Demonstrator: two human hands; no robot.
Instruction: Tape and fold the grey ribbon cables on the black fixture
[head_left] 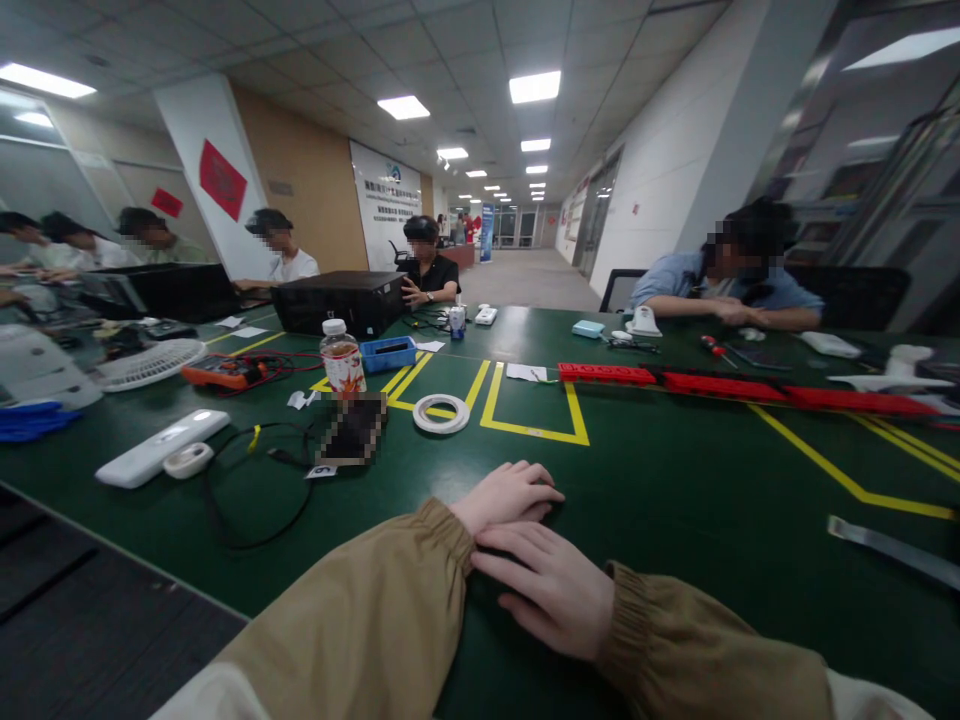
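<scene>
My left hand (510, 497) lies on the green table (675, 470), its fingers loosely spread and pointing right. Close below it, my right hand (551, 580) rests with its fingers stretched to the left, their tips at my left wrist. Neither hand holds anything. Beyond the hands, a white ring-shaped roll (441, 413) lies flat beside a yellow tape outline (536, 432). A blurred dark rectangular item (354, 430) and a black cable (259, 545) lie to the left of my left hand.
A bottle (342, 362), a blue tray (388, 354), an orange meter (225, 372) and a white elongated device (161, 448) are on the left. Red strips (720, 388) run across the right, with a grey strap (892, 548) nearer. People sit around the table beside black boxes (337, 302).
</scene>
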